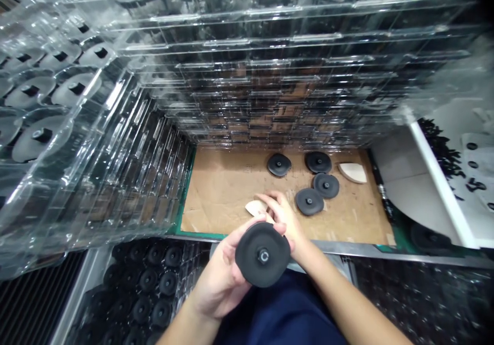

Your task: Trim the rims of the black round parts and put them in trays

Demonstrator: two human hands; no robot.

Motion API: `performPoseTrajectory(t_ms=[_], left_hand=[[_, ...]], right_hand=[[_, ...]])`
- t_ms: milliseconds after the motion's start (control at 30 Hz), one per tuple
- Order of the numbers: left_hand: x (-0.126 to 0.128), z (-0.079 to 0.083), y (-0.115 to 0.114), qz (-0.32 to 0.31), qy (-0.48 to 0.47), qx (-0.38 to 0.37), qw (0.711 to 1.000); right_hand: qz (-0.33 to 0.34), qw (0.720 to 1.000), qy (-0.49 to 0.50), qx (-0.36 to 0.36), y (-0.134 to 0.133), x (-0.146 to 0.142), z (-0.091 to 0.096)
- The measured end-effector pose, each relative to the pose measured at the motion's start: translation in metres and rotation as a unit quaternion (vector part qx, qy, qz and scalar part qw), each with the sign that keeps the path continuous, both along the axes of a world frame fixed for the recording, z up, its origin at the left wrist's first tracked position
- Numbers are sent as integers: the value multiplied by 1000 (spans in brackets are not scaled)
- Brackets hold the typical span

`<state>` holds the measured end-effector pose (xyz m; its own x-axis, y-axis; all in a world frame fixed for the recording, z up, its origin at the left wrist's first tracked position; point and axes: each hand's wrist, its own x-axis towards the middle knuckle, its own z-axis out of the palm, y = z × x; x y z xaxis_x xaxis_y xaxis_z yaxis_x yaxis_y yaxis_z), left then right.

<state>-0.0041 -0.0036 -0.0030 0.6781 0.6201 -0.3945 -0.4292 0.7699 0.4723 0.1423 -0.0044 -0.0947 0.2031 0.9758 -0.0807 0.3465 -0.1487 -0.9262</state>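
Note:
My left hand [218,278] is closed around the edge of a black rounded disc [250,268] with a short hollow stem at its centre, held up close to me. Just behind it, my right hand [284,215] has its fingers curled on a cream-coloured, pointed flat piece [253,208]; what the piece is made of I cannot tell. Part of the right hand is hidden by the disc. Several similar discs [309,201] lie stem-up on the cardboard sheet [216,190] beyond my right hand. A second cream piece [353,172] rests at the sheet's right side.
High stacks of clear plastic trays [270,77] wall off the back, and more trays [96,144] holding black parts rise at the left. Below left, a tray of black discs [148,280] sits under the bench edge. At right stands a white box [440,180] beside small black parts [438,144].

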Motion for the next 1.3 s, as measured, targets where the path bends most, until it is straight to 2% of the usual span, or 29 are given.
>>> performPoseTrajectory(t_ms=[67,167,267,333,400,467,633,767,933,1033,1100,1167,1200,1267,1300], left_hand=[[0,-2,0,-8,-13,2,1000],[3,-4,2,-17,-28,-11,999],[8,-5,4,-36,-23,-29,999],[12,-5,4,-46,-21,-48,998],[17,-5,3,-54,-20,-64,996],[20,-7,2,-64,-10,-68,996],[27,-13,-2,-69,15,-58,996],[33,-18,-3,-76,67,-80,992],[48,-27,-8,-123,176,-84,973],[63,-33,-14,-178,186,-67,964],[74,-35,-17,-220,164,-60,960],[85,-36,-19,-248,148,-67,955],[89,-36,-20,-256,148,-74,952],[96,-36,-19,-270,163,-82,946],[99,-36,-18,-276,174,-83,942]], right_hand=[[-18,1000,12,14,-4,7,10],[-15,998,46,50,-16,24,41],[52,993,80,77,-32,37,67],[116,987,80,74,-41,41,76],[154,984,69,64,-48,41,79],[157,983,65,64,-53,40,78],[120,989,75,49,-56,41,72],[85,992,87,27,-56,47,69],[86,995,28,-39,-68,61,68],[75,996,-6,-56,-88,71,65],[20,998,-38,-41,-106,77,60],[-104,988,-111,-11,-126,87,50],[-192,968,-164,-2,-134,93,43],[-358,894,-268,4,-147,110,27],[-416,857,-305,2,-151,120,18]])
